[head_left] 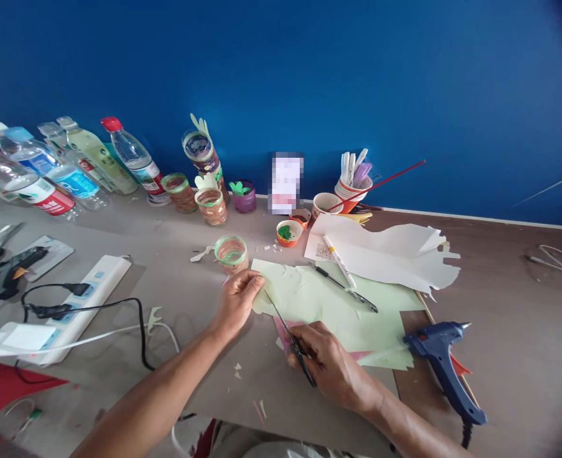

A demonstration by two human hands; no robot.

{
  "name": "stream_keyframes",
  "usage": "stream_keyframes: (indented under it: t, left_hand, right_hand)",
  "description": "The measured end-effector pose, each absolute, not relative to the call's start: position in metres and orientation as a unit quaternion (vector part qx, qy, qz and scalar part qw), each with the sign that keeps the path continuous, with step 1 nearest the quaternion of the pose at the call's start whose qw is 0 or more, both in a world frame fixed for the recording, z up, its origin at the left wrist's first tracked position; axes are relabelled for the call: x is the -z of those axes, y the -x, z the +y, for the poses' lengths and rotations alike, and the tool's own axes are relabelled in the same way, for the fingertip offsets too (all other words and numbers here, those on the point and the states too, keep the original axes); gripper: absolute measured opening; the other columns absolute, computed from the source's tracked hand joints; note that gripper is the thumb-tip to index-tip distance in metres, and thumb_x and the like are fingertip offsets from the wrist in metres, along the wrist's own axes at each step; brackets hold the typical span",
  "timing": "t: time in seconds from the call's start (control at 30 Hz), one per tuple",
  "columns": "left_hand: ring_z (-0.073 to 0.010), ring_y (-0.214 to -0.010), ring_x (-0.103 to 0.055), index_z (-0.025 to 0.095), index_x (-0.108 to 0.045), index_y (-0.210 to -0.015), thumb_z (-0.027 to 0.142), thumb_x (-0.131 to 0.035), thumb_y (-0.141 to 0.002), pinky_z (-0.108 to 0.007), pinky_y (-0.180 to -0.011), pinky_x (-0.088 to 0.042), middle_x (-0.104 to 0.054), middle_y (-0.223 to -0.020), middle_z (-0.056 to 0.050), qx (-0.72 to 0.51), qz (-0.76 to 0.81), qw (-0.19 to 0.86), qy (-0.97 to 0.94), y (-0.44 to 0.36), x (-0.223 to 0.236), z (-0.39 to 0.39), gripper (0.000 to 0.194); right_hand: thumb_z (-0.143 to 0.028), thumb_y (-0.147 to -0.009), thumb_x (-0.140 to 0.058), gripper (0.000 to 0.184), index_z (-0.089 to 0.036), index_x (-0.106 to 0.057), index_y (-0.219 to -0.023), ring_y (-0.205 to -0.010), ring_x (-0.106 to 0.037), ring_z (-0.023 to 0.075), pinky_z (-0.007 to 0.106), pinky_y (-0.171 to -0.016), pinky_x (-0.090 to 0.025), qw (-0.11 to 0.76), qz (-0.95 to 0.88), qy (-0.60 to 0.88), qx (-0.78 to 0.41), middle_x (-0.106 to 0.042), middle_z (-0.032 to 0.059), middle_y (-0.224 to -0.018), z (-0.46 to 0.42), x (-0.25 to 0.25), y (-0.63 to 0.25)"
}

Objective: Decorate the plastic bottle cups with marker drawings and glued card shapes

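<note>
My left hand [238, 299] is closed, thumb against fingers, pinching the left edge of a pale green sheet of paper [304, 289]. Black-handled scissors [285, 323] are gripped in my right hand [326, 362]. Their tips point up and left to the paper just beside my left thumb. Whether the blades are apart is hard to make out. Behind my left hand stands a small brown-and-green painted cup [231, 251]. A black pen [331, 277] and a white marker [338, 261] lie across the papers, with a torn white sheet [386, 248] behind.
A blue glue gun [440, 356] lies at the right. On the left are a power strip [83, 305] with cables, a black glue gun [16, 273] and several plastic bottles [137, 162]. Decorated cups [211, 207], a paint cup [289, 233] and a cup of markers [354, 187] line the blue wall.
</note>
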State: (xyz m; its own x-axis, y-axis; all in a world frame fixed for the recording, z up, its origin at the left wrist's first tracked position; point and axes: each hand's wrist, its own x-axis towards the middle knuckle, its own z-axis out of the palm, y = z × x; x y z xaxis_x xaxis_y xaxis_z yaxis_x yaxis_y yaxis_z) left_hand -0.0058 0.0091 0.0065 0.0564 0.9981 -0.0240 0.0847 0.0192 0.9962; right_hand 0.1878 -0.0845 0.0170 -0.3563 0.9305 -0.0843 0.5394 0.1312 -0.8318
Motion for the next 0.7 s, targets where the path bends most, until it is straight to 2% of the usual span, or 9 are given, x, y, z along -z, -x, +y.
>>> stream_keyframes:
  t: [0.43, 0.7]
  left_hand:
    - [-0.0107, -0.055, -0.034, 0.018, -0.064, -0.069, 0.05, -0.063, -0.081, -0.023, -0.052, -0.03, -0.041, -0.056, 0.005, -0.443, 0.51, 0.485, -0.556, 0.0089, -0.0045, 0.0107, 0.035]
    - [-0.011, -0.054, -0.033, 0.019, -0.064, -0.066, 0.051, -0.065, -0.079, -0.023, -0.05, -0.029, -0.041, -0.055, 0.004, -0.444, 0.506, 0.491, -0.553, 0.0089, -0.0052, 0.0116, 0.036]
  right_hand:
    - [-0.014, -0.084, -0.057, 0.018, -0.018, -0.066, -0.099, -0.079, -0.058, 0.0204, 0.032, -0.077, -0.048, 0.231, -0.714, 0.517, -0.412, -0.067, 0.0036, -0.074, -0.0864, -0.0152, -0.188]
    - [-0.019, -0.084, -0.058, 0.014, -0.02, -0.066, -0.096, -0.081, -0.059, 0.0212, 0.032, -0.076, -0.049, 0.226, -0.706, 0.528, -0.415, -0.068, 0.0036, -0.075, -0.0855, -0.0163, -0.1874]
